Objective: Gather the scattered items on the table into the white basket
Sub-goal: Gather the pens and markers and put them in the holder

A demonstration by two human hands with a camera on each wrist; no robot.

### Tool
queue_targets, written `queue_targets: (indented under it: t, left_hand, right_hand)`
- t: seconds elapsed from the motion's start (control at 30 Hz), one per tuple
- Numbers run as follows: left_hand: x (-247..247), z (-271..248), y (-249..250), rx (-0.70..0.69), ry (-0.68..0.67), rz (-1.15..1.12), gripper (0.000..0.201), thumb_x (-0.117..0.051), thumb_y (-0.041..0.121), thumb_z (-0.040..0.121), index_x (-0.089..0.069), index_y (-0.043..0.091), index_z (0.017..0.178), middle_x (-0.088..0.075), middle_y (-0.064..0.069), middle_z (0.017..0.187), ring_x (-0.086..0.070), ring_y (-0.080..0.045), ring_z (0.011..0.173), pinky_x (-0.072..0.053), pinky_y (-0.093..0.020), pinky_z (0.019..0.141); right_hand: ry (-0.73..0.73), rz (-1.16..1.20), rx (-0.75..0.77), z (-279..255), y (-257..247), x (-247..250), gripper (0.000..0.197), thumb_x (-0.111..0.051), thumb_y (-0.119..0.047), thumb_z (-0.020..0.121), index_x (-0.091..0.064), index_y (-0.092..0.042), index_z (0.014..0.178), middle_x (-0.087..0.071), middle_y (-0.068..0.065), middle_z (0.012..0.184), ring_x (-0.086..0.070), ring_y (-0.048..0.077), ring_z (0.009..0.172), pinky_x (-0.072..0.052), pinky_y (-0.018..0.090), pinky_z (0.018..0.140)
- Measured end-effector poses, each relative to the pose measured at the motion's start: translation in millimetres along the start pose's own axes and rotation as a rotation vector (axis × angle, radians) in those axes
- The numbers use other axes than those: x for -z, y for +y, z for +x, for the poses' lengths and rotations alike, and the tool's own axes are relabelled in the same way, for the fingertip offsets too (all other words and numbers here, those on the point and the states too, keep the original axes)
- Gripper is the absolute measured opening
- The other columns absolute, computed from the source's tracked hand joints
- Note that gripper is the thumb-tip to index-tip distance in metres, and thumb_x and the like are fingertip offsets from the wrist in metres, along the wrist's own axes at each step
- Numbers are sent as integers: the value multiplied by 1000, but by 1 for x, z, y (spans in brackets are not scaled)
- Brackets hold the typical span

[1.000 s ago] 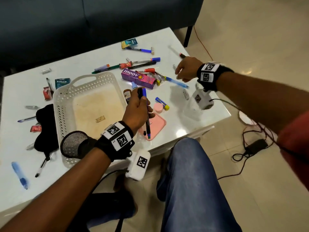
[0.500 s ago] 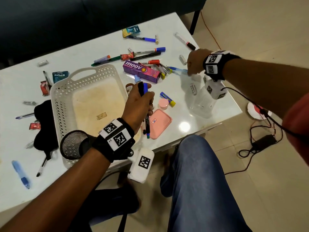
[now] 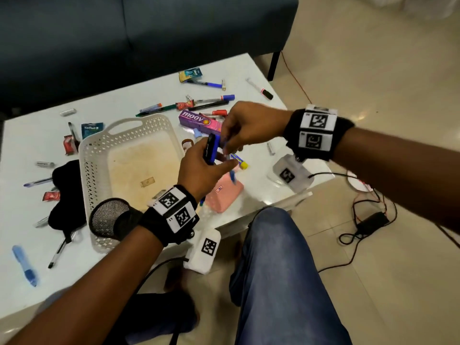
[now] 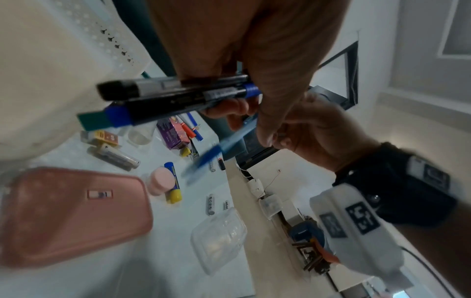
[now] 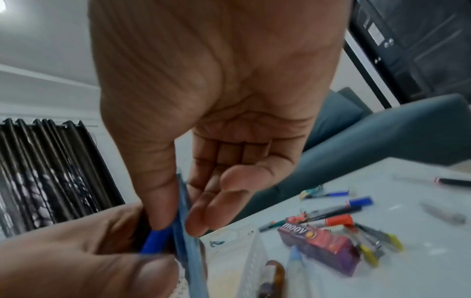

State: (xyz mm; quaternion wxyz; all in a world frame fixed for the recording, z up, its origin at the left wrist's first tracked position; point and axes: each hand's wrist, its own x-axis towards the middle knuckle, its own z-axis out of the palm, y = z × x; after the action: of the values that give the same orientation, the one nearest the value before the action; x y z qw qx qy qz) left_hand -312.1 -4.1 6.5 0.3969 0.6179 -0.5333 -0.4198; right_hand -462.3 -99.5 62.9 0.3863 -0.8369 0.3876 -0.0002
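The white basket (image 3: 98,155) sits on the table, holding only a small tag. My left hand (image 3: 214,163) hovers just right of it and grips a bundle of black and blue markers (image 3: 211,151), seen close up as markers (image 4: 178,94) in the left wrist view. My right hand (image 3: 227,145) meets the left hand and pinches a light blue pen (image 3: 232,176) between thumb and fingers. This blue pen (image 5: 182,219) lies against the bundle. Both hands are above the table, over a pink case (image 3: 224,196).
A purple moov box (image 3: 199,120), pens and markers (image 3: 211,102) lie beyond the hands. A glue stick (image 3: 241,162), batteries (image 4: 114,156) and a clear plastic box (image 4: 219,238) lie near the right edge. A mesh cup (image 3: 107,217), black cloth (image 3: 64,192) and pens sit left.
My right hand has come from the table's far right side across to my left hand, carrying the light blue pen. The left hand has kept its marker bundle beside the basket.
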Motion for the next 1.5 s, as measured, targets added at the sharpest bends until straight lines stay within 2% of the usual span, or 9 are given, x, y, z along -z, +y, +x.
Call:
queue_targets:
  t: [0.07,0.27,0.37,0.53,0.7,0.9,1.03,1.27,1.5]
  left_hand:
    - [0,-4,4,-56,23,103,22,-77,18,77,-59,23,89,-61,16,75,-59,2,66,-42,-7,62]
    - [0,1,2,139,19,-18,17,-62,17,86,-54,26,75,-54,6,71,-52,-14,67,-41,-30,69]
    - [-2,11,7,239,26,-99,13,-54,17,87,-51,20,75,-54,-1,70,-47,-17,63,-39,-32,64]
    - [-12,40,15,295,63,-223,17,-48,14,89,-49,16,72,-49,-3,66,-43,-13,56,-34,-23,52]
    - [-30,85,21,340,38,-334,22,-46,6,86,-45,15,65,-43,-3,59,-37,-10,46,-28,-24,48]
    - [-41,139,16,491,-95,-479,14,-44,6,84,-52,7,72,-56,-4,59,-49,-14,56,-54,-33,68]
    - [-44,160,10,458,-100,-539,7,-43,7,93,-46,11,89,-56,-10,64,-45,-15,46,-46,-23,47]
    - [-41,172,-6,334,-74,-384,10,-55,7,92,-53,15,87,-45,-1,54,-36,-7,37,-30,-17,38]
    - [-23,162,8,185,49,-210,18,-76,12,78,-67,1,88,-54,12,45,-42,0,34,-32,-11,37]
  right_hand:
    - [8,108,-6,2,-3,-11,10,-75,-14,80,-75,-4,81,-72,10,71,-64,12,61,-49,21,58]
    - [74,376,-99,7,20,-13,13,-69,-26,89,-75,-19,98,-74,6,88,-65,10,73,-48,17,57]
    - [197,263,-211,17,51,4,23,-65,-31,91,-74,-16,106,-74,6,93,-64,9,71,-48,17,56]
    - [319,-25,-438,37,126,47,21,-68,-28,86,-76,-11,95,-73,3,80,-65,11,62,-51,23,60]
    - [299,-498,-518,63,184,90,26,-69,-28,85,-74,-15,107,-70,10,110,-62,34,102,-49,37,87]
    - [251,-498,-586,118,235,104,41,-68,-39,86,-66,-16,119,-61,10,126,-55,34,116,-43,37,95]
    - [209,-541,-589,150,249,101,39,-68,-46,81,-73,-14,103,-68,12,110,-62,38,102,-52,41,88]
    - [272,-516,-662,157,249,102,35,-73,-38,75,-73,-8,93,-71,13,88,-65,35,80,-58,41,76]
    - [542,-323,-323,102,169,120,27,-68,-41,82,-79,-18,91,-70,-2,77,-59,17,67,-48,30,62]
